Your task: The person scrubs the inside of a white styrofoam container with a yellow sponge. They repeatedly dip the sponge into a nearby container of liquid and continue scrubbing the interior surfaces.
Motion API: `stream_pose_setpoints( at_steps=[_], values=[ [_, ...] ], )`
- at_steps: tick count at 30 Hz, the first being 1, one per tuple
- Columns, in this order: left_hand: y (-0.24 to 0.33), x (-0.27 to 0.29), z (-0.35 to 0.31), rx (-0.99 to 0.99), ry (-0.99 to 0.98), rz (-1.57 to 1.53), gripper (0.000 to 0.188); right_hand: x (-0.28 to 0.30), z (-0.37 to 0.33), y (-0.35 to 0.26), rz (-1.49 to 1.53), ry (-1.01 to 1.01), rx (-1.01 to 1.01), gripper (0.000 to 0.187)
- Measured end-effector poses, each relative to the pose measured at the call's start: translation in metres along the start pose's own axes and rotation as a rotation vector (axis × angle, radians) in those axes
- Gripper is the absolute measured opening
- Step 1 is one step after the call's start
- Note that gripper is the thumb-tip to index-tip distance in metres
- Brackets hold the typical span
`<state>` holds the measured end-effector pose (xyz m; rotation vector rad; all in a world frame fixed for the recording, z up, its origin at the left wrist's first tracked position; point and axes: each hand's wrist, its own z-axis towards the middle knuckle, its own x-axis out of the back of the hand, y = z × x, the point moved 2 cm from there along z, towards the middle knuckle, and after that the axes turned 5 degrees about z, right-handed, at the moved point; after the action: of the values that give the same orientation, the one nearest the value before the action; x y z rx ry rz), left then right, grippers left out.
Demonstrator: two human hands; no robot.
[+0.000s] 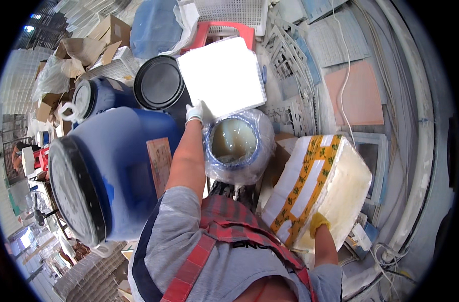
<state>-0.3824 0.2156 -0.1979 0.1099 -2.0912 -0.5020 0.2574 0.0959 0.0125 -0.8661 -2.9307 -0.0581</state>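
Note:
My left hand [194, 111], in a white glove, is stretched forward to the lower left edge of a bright white square board or stack of sheets [222, 75]. Its fingertips look apart at that edge; no firm grip shows. Just right of it stands a round tub [265, 132] wrapped in clear plastic, with murky, glossy liquid [233, 141] inside. My right hand [319, 223] wears a yellow glove and rests against a white foam box [347, 194] with orange printed tape. How its fingers are bent is too small to make out.
Left of my arm lies a big blue drum [131, 166] with a black lid, beside a brown board [160, 163]. Behind are a black-lidded barrel [160, 83], a red plastic stool [247, 32] and cardboard boxes [111, 32]. Flat panels [354, 93], a hanging cable [348, 75] and a pipe [415, 100] line the right.

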Motion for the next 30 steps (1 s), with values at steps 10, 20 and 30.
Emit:
stream_pose_setpoints(
  at_steps=[10,20,30],
  values=[
    [0.013,0.004,-0.012,-0.008,0.202,-0.106,0.054,-0.046,0.043,0.018,0.456,-0.025,-0.061,0.076],
    [0.05,0.042,-0.021,0.087,0.123,-0.26,0.051,-0.039,0.041,0.007,0.617,0.066,-0.097,0.058],
    [0.06,0.032,-0.026,0.035,0.097,-0.008,0.045,-0.036,0.032,-0.012,-0.087,0.041,-0.008,0.053]
  ],
)
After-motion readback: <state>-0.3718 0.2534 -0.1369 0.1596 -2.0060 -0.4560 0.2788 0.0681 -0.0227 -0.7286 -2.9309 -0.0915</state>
